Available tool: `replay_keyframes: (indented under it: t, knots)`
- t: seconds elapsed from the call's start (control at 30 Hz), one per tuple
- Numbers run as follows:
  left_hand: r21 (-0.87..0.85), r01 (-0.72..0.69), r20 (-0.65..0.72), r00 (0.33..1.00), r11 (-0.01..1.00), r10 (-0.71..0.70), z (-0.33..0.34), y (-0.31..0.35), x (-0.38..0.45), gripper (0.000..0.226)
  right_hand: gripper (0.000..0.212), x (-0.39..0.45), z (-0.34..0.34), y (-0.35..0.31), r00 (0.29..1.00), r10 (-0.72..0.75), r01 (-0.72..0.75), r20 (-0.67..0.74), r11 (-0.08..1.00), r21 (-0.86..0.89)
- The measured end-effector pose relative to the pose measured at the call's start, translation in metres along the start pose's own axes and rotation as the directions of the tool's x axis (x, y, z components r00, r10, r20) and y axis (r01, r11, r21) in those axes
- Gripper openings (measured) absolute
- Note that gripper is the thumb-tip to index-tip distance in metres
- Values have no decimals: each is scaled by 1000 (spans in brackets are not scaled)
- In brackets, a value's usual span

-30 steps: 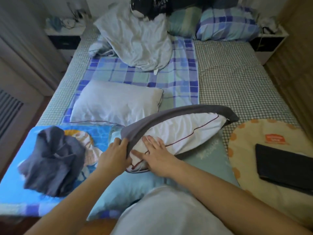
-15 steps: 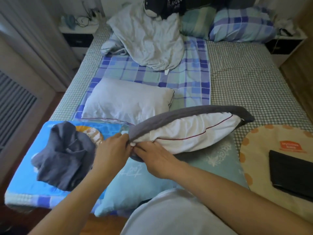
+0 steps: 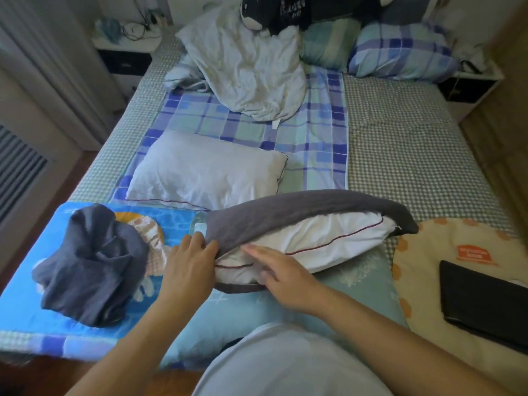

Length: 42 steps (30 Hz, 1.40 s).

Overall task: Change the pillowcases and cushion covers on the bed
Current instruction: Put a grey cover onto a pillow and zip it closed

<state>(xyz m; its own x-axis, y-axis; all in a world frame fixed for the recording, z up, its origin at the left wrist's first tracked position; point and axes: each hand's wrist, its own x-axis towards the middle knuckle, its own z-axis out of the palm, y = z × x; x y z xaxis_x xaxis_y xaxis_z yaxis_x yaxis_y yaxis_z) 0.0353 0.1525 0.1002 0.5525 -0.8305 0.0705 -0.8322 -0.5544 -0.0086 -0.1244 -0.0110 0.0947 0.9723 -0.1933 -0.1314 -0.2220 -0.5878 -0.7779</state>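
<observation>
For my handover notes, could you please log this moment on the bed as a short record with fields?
stage: grey case partly over the white pillow, open side facing the person
left hand: grips the case's edge
right hand: fingers straight, pressing on the pillow
bare pillow: lies behind, no case
dark bundle: crumpled on the blue cover, left
dark slab: on the cream cushion, right

Two bare forearms reach forward from the bottom of the view, converging near the middle. The left hand (image 3: 187, 268) is curled, fingers pinching a fold of grey fabric. The right hand (image 3: 281, 277), slightly blurred, lies palm down with fingers straight, pressing on white fabric.
</observation>
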Motion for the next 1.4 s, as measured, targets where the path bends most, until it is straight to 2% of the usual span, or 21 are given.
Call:
replay_keyframes:
  t: [0.07,0.13,0.2,0.3,0.37,0.47,0.53,0.67,0.77,0.83,0.9,0.97,1.07,1.1,1.2,1.23,1.27,1.3,1.33,1.37,1.4]
  knots:
    - [14,31,0,1000,999,-31,4,16,10,35,57,-19,-36,33,942,56,-119,-330,978,-174]
    - [-13,29,-2,1000,999,-29,9,33,25,37,49,-32,-75,73,839,117,-334,-532,882,-332]
    - [-42,21,-3,1000,999,-21,11,45,43,34,49,-37,-107,99,801,174,-469,-573,777,-419]
    - [-69,13,3,1000,997,-13,1,58,69,19,54,-36,-131,115,831,210,-500,-515,686,-529]
    - [-60,-116,-106,988,991,109,-12,61,75,15,56,-31,-139,120,838,188,-503,-513,631,-590]
    - [-39,-389,-344,870,920,353,-33,57,64,11,56,-30,-155,127,803,232,-576,-549,538,-616]
    - [-2,-461,-365,826,887,429,-37,51,53,7,45,-36,-168,129,756,263,-637,-600,509,-579]
    - [5,-293,-211,934,956,288,-9,44,34,3,43,-70,-188,144,559,326,-783,-763,511,-356]
    - [-54,-82,-85,993,995,78,23,38,-2,15,31,-107,-172,166,425,541,-853,-725,507,-122]
    - [-93,5,-13,1000,996,-6,32,32,-13,19,26,-117,-155,172,330,730,-882,-599,465,80]
    - [-115,75,14,997,991,-74,16,21,15,24,26,-110,-151,169,306,787,-857,-536,473,206]
    - [-115,133,-41,989,984,-139,-19,6,69,27,28,-87,-178,143,314,708,-804,-632,553,219]
    - [-143,138,-199,966,980,-165,-99,-15,145,18,29,-52,-257,62,261,451,-669,-853,722,177]
    - [-150,141,-255,951,979,-176,-125,-20,162,16,29,-50,-281,38,220,365,-589,-905,789,175]
    - [-259,131,-380,897,957,-226,-168,-34,177,18,27,-52,-300,4,-22,109,-360,-994,927,109]
    - [-273,145,-397,884,951,-248,-168,-37,179,17,25,-47,-297,6,-52,46,-351,-998,934,61]
    - [-208,172,-352,905,963,-238,-164,-36,182,14,23,-38,-294,11,43,26,-439,-999,899,4]
    - [-55,199,-233,950,978,-206,-153,-30,182,12,23,-30,-288,21,218,124,-576,-968,817,-25]
    - [97,189,-67,981,977,-183,-144,-24,182,12,24,-26,-285,28,322,307,-701,-896,713,-7]
    - [162,178,41,982,971,-187,-140,-19,185,13,25,-24,-287,26,367,402,-740,-839,672,-2]
    - [169,158,30,986,973,-165,-137,-17,190,13,25,-22,-291,26,383,373,-724,-845,689,-23]
